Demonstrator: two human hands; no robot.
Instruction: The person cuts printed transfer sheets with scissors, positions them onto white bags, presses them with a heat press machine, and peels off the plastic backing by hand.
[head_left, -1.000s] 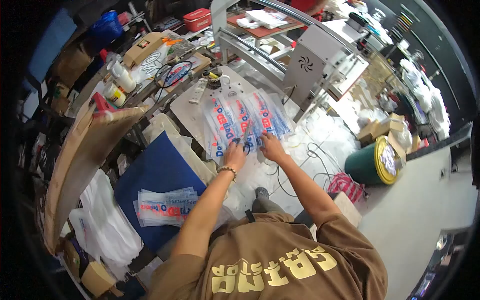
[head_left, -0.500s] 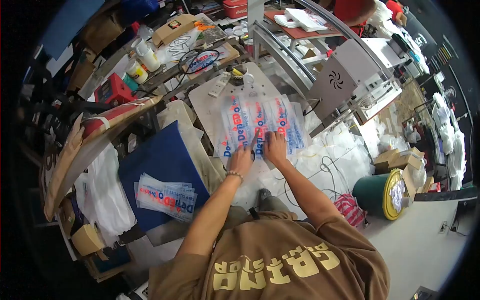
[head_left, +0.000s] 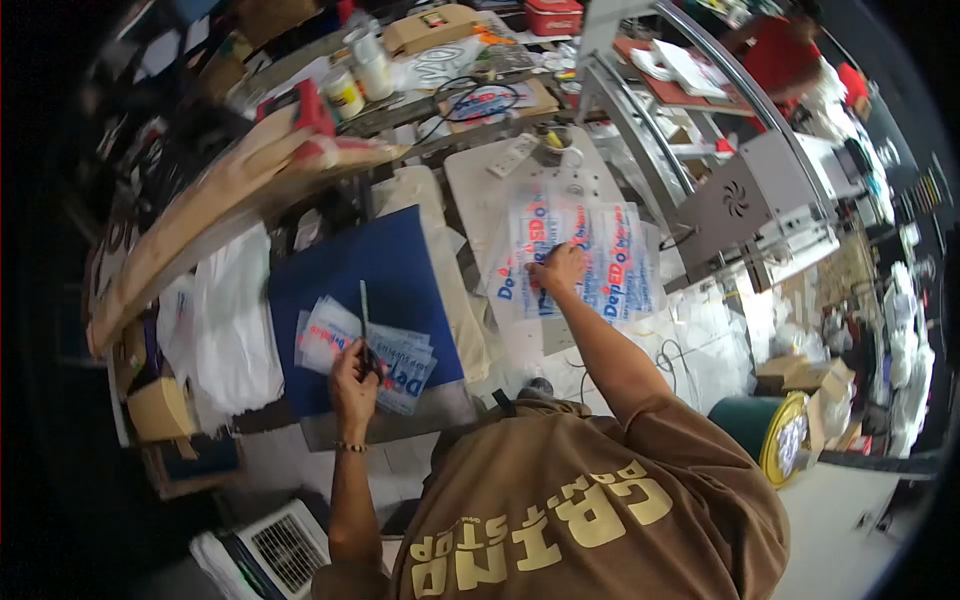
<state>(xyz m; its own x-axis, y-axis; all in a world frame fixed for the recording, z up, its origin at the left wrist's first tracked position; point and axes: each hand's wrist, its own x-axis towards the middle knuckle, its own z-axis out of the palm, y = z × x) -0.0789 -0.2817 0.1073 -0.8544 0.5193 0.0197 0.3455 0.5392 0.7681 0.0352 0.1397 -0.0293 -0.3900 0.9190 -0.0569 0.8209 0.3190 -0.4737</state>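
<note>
My left hand (head_left: 355,385) is closed around a pair of scissors (head_left: 364,305), blades pointing away from me. It is over a small pile of cut, printed clear plastic pieces (head_left: 403,378) on a blue board (head_left: 400,250); a pale printed piece (head_left: 328,335) lies right beside its fingers. My right hand (head_left: 562,268) reaches onto larger printed plastic sheets (head_left: 615,260), its fingers bent on one with red and blue lettering. These sheets overlap on a pale board (head_left: 475,180). How firmly the right fingers pinch the plastic is partly hidden.
A power strip (head_left: 513,156) and a small round container (head_left: 553,138) are at the board's far end. A grey machine (head_left: 740,195) stands to the right, with a green bin (head_left: 745,425) nearer me. Cardboard-edged panels (head_left: 200,220) lean at left. A person in red (head_left: 785,55) is behind.
My left hand has moved left with the scissors, from the large sheets to the small pile on the blue board. My right hand stays at the sheets. The camera view has shifted.
</note>
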